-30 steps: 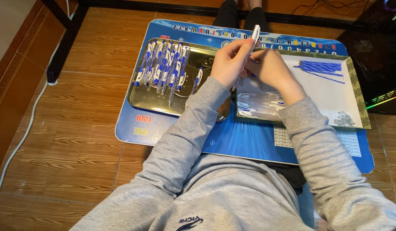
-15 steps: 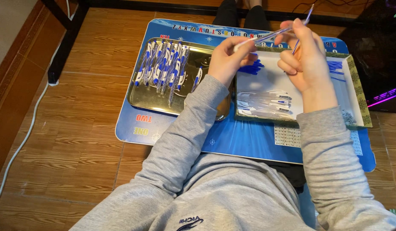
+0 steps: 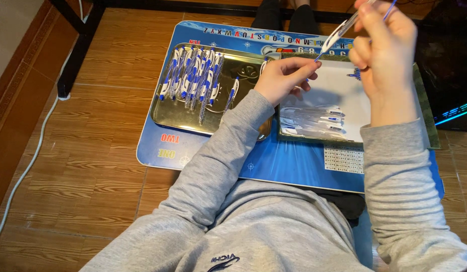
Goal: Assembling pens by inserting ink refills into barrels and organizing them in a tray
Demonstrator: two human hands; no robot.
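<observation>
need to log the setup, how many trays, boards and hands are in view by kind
metal trays: 2, a gold one with finished blue-and-white pens and a second one with clear barrels
blue lap board: 1
hands: 2, left hand and right hand, together on one clear pen barrel
total: 5
The loose pens overlap too much to count.

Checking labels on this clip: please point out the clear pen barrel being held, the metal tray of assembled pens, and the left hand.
clear pen barrel [image 3: 340,31], head view, middle of the transparent tube.
metal tray [image 3: 180,117], head view, bare floor near its front edge.
left hand [image 3: 281,76], head view, back of the hand.
</observation>
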